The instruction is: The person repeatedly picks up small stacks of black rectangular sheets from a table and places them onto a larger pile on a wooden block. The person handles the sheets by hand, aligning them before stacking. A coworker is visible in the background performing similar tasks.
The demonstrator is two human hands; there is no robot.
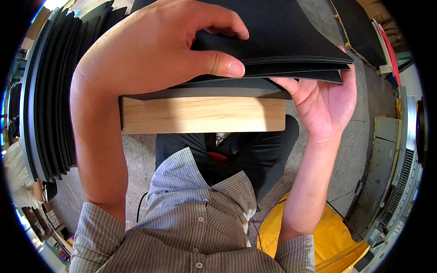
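A stack of thin black foam-like sheets lies in front of me, its near edges fanned into separate layers. My left hand rests across the left part of the stack, thumb along the near edge and the index finger apart from it; its other fingers are mostly hidden. At the near right corner, my right hand grips the sheets, palm up, with fingers around the right end and the thumb at the underside. Below the raised edges, a dark grey surface covers the top of a pale wooden block.
Tall black sheets stand packed at the left. A yellow bag lies on the floor at lower right. Metal cabinets line the right side, beyond a dark panel. Another person's pale clothing shows at far left.
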